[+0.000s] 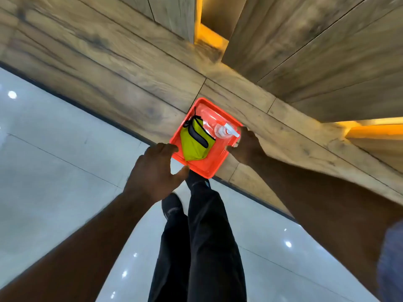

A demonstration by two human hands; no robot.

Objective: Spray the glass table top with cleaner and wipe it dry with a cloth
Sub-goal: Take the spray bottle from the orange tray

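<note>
Left hand point(152, 171) and right hand point(246, 147) grip opposite rims of the stiff, light tray point(209, 171); level carrying should stop the slick spray bottle point(218, 128) rolling

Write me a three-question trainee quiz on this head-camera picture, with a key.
1. True or false: the orange tray is empty.
2. What lies beside the yellow-green cloth in the tray? A) sponge B) clear spray bottle C) brush
3. Fill in: the left hand and right hand each grip the tray's ____.
Key: 1 false; 2 B; 3 rim.
</note>
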